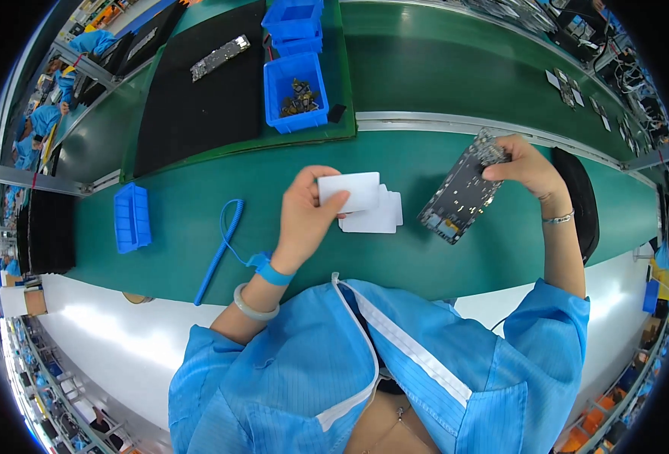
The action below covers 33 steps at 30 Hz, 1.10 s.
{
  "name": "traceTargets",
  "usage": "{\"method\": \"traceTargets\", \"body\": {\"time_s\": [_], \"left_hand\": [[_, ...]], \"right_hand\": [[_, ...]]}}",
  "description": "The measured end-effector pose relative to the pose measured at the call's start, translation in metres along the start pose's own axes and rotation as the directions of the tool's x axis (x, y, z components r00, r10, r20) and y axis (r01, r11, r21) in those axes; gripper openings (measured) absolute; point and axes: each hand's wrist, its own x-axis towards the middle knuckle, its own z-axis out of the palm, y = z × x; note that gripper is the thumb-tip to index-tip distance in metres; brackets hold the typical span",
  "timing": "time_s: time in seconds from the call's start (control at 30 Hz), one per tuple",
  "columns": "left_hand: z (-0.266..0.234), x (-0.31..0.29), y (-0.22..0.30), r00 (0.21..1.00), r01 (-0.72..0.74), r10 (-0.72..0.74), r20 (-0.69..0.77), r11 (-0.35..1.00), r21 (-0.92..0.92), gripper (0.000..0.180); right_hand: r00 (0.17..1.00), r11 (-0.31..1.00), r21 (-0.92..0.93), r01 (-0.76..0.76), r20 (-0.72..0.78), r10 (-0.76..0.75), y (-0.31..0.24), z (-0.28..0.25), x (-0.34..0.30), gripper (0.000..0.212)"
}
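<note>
Between the thumb and fingers of my left hand (309,212) is a white card (353,189), held flat just over a loose stack of white cards (372,218) on the green bench. A blue wrist strap (271,268) circles that wrist. My right hand (526,168) grips a long black circuit board (459,193) by its upper right end, thumb on its face. The board is tilted, its lower end toward me, and carries small metal parts. Whether that lower end touches the bench I cannot tell.
A coiled blue cord (221,253) lies left of my left hand, beside a small blue tray (132,218). Beyond, a blue bin (295,91) holds small metal parts next to a black mat (202,98) bearing another board (220,58). A black pouch-like item (577,200) lies at right.
</note>
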Motion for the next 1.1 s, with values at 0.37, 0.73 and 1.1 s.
{"method": "traceTargets", "body": {"time_s": [0.37,0.73,1.1], "left_hand": [[0.015,0.001,-0.001,0.881,-0.389,0.451,0.143,0.518,0.762,0.026],[0.003,0.01,0.049,0.894,0.376,-0.153,0.421,0.768,-0.519,0.073],[-0.016,0.018,0.053,0.981,0.186,-0.109,0.163,0.777,-0.601,0.064]], "right_hand": [[0.975,0.978,-0.107,0.179,0.149,-0.162,-0.014,0.028,0.03,0.029],[0.73,0.685,-0.385,0.619,-0.041,-0.682,-0.067,0.106,0.078,0.061],[0.636,0.483,-0.558,0.675,0.109,-0.764,-0.039,0.179,0.077,0.012]]}}
